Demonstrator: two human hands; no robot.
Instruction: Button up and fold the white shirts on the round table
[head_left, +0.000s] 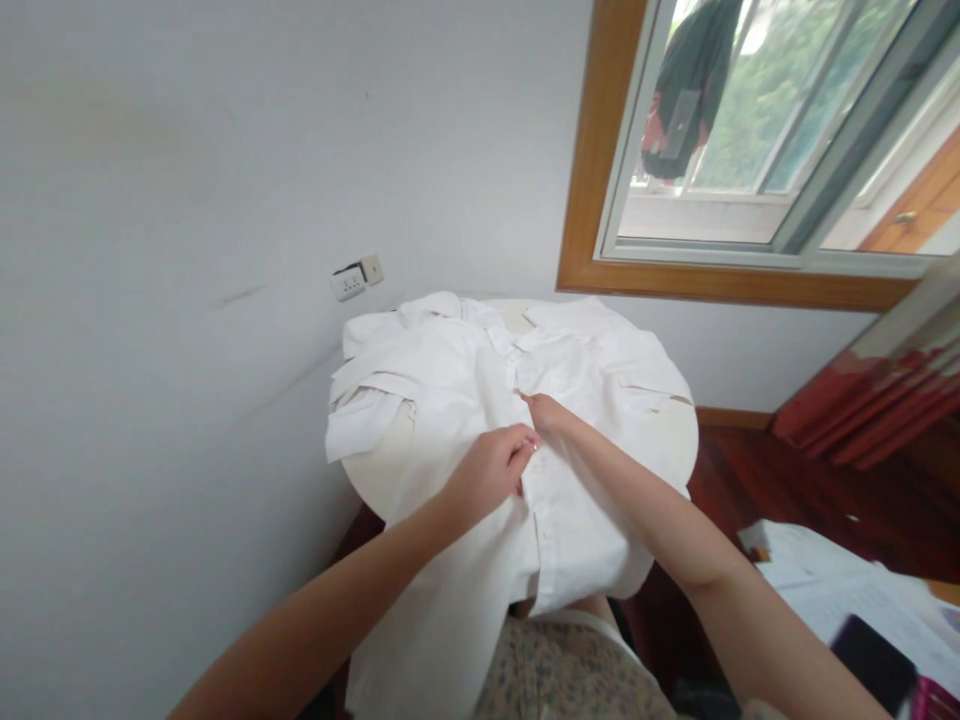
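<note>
A white button-front shirt (pixel 450 390) lies spread over a round white table (pixel 375 470), its front hanging over the near edge. My left hand (pixel 495 465) is closed at the middle of the shirt front, its fingertips pinching the cloth by the button strip. Just beyond it, my right hand (pixel 546 412) is closed on the same strip, higher toward the collar. Most of its fingers are hidden behind the hand. Below the hands, the two front edges lie side by side, with small buttons along the right one.
The table stands against a white wall with a socket (pixel 349 283). A wood-framed window (pixel 750 275) is at the right, beside a red and beige curtain (pixel 862 400). Papers (pixel 802 570) and a dark phone (pixel 874 660) lie on a surface at the lower right.
</note>
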